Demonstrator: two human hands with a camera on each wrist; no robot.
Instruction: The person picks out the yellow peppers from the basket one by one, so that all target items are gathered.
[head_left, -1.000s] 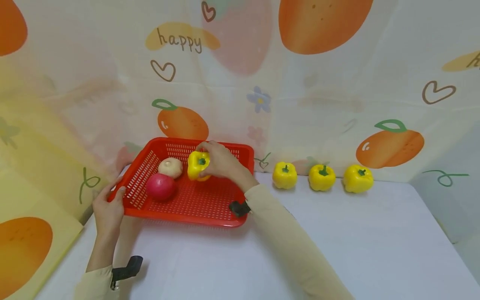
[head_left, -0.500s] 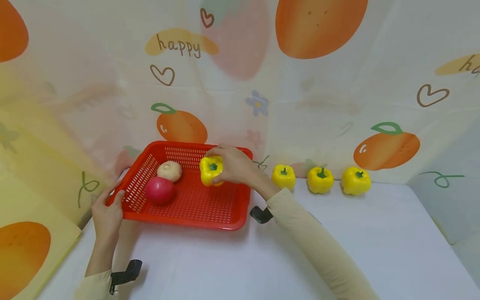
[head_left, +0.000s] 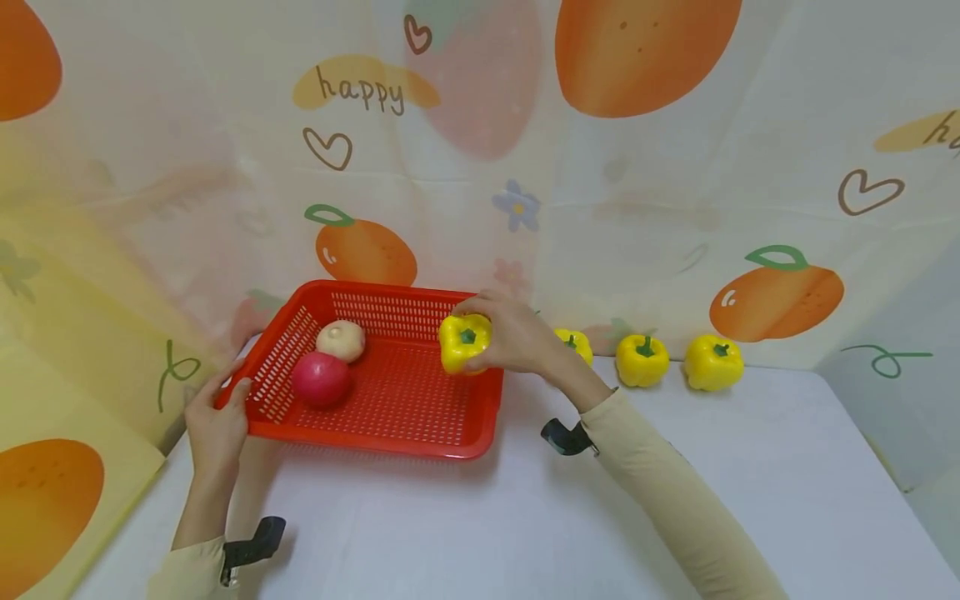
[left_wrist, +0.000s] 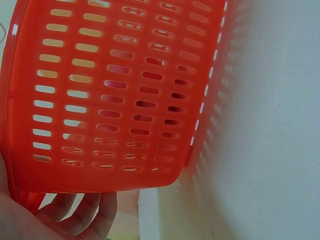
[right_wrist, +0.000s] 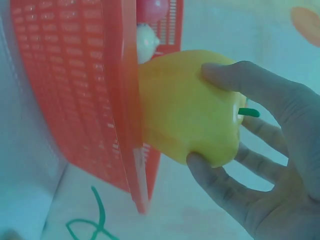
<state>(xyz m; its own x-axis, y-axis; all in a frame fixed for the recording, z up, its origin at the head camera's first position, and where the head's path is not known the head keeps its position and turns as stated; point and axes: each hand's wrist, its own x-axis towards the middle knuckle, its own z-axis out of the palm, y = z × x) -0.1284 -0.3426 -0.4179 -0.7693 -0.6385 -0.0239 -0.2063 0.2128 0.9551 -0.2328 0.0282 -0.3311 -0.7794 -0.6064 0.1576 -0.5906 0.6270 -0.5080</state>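
Observation:
A yellow bell pepper (head_left: 463, 343) with a green stem is pinched between the thumb and fingers of my right hand (head_left: 517, 335), over the right end of a red plastic basket (head_left: 375, 443). In the right wrist view the pepper (right_wrist: 187, 107) shows above the basket's rim. My left hand (head_left: 217, 421) grips the basket's left edge, fingers outside under the rim (left_wrist: 82, 212). Inside the basket, toward its left, lie a round red fruit (head_left: 321, 379) and a cream-coloured round vegetable (head_left: 341, 341) behind it.
To the right of the basket, along the back of the white table (head_left: 675, 500), stand more yellow bell peppers: one (head_left: 577, 343) partly behind my right wrist, another (head_left: 642, 361) and a third (head_left: 713, 363). A fruit-printed cloth (head_left: 637, 183) hangs close behind the table.
My right hand has carried the yellow bell pepper rightward, from the basket's middle to its right end. The left hand stays on the basket's edge.

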